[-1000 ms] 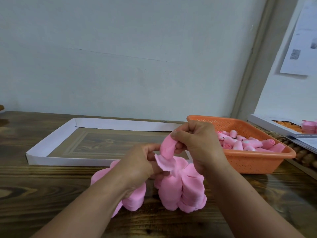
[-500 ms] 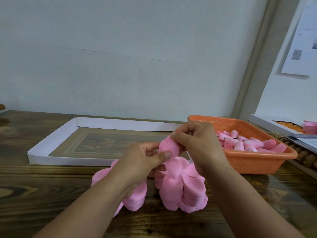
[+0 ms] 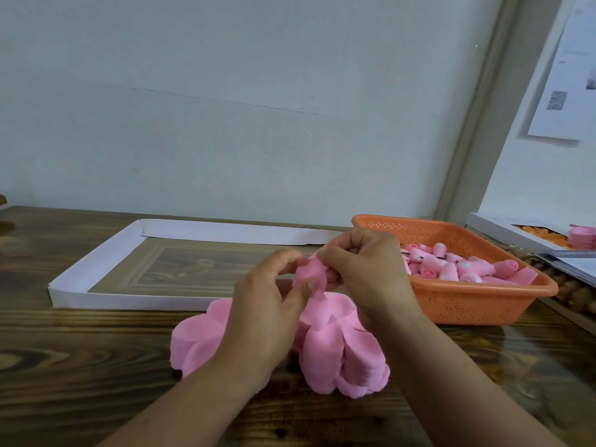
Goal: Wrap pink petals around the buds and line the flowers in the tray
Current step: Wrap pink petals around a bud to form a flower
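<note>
Nearest the camera, two bare forearms were extended over a dark wooden table (image 3: 80,366). Under the wrists, stacks of pink petals (image 3: 342,353) were piled on the table, one lobed stack to the right and another (image 3: 196,337) partly hidden behind the left wrist. Just above the stacks, a small pink flower (image 3: 311,274) was held between both hands. The left hand (image 3: 267,304) was closed on it from the left, thumb and forefinger pinched against the petal. The right hand (image 3: 364,272) was closed on it from the right, fingers curled over its top. Whether a bud was enclosed inside the wrap could not be told.

Behind the hands, a shallow white tray (image 3: 74,296) was laid flat on the table, with the wood grain seen through its open middle. To the right, touching or just beside the tray's far corner, an orange basket (image 3: 467,304) was set, filled with pink rolled buds (image 3: 451,267). Further right, a white box (image 3: 496,229) with orange contents was partly seen. A pale wall (image 3: 258,108) was at the back, with a paper sheet (image 3: 567,79) fixed at the right.
</note>
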`<state>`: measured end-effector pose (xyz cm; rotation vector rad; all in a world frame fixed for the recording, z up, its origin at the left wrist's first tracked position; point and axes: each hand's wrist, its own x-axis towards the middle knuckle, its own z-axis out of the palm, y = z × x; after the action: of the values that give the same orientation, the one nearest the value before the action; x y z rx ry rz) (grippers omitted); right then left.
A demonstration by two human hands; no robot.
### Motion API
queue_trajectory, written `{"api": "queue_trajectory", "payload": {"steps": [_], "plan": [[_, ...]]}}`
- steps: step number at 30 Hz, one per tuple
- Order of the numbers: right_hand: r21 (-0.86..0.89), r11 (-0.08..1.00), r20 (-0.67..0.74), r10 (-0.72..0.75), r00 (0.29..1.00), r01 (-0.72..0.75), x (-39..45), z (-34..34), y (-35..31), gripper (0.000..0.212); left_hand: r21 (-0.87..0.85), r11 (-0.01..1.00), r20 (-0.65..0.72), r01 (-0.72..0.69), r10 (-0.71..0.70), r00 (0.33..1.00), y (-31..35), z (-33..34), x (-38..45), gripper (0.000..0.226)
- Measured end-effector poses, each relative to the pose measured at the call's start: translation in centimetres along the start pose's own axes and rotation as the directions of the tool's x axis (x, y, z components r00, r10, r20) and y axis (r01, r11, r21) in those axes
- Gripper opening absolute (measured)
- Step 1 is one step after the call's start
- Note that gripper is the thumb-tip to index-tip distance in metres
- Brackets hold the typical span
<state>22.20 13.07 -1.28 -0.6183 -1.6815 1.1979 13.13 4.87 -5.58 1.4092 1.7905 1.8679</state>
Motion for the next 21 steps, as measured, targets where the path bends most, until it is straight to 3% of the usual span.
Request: {"api": "queue_trajectory", "payload": {"steps": [12,17,21], "plan": [[0.043,0.995,0.005,0.093,0.996,-0.093,0.3,-0.3,0.4,0.022,-0.328,0.930,0.131,0.164,-0.127,0.983,-0.6,0.1,0.2,0.034],[0.124,0.982,0.101,0.134,0.986,-0.146,0.2,-0.8,-0.3,0.029,-0.394,0.891,0.146,0.226,-0.182,0.972,-0.7,0.2,0.6,0.026],[0.135,0.973,0.213,0.158,0.964,-0.189,0.4,-1.5,-0.9,0.024,-0.411,0.871,0.189,0.270,-0.208,0.960,-0.7,0.0,0.8,0.023]]}}
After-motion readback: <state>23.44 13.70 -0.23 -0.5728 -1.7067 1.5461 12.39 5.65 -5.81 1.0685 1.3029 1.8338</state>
